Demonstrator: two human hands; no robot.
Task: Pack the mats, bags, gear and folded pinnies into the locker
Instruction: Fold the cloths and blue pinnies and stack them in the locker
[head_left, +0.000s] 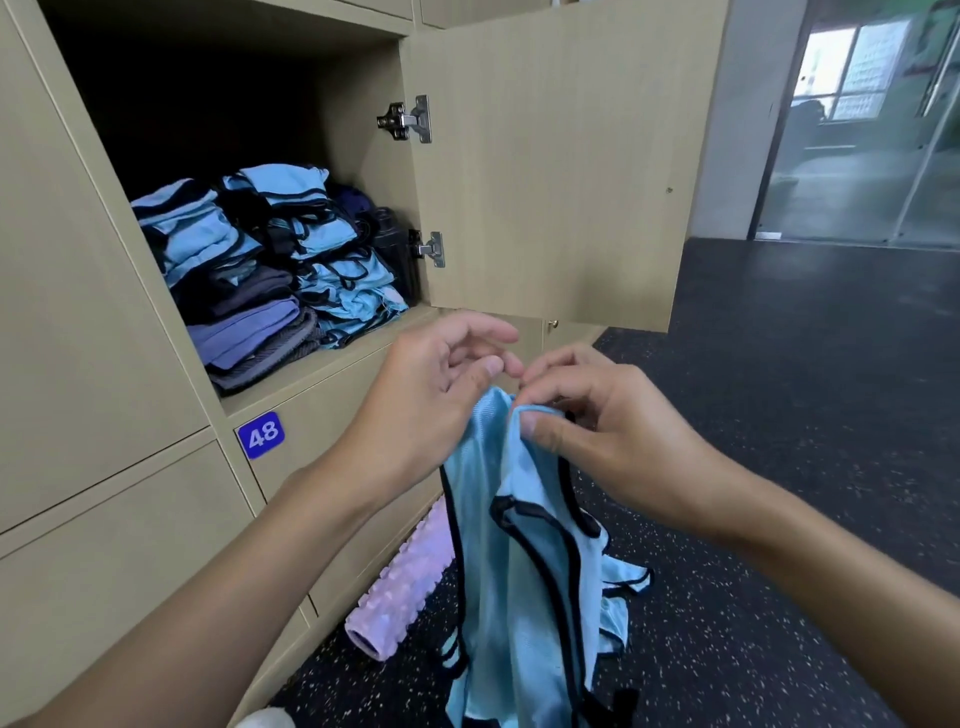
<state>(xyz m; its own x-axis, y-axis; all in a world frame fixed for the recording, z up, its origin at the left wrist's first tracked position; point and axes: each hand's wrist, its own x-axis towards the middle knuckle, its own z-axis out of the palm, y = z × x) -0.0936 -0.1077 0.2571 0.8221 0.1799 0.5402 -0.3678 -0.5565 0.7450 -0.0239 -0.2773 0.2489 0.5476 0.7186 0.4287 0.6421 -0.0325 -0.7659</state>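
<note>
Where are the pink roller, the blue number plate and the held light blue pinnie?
pink roller (402, 577), head view, middle of its knobbly side.
blue number plate (260, 435), head view, on the digits 48.
light blue pinnie (488, 571), head view, middle of the hanging cloth.

We take the glass partition (852, 171) at the far right as our mark. Through it we see a bright window (852, 67) letting in daylight. A pale grey wall (727, 130) stands just left of it. Dark speckled rubber floor (779, 364) runs from its foot towards us. Far to its left are closed beige cabinet fronts (93, 364), one bearing a blue number plate (261, 434) marked 48.
</note>
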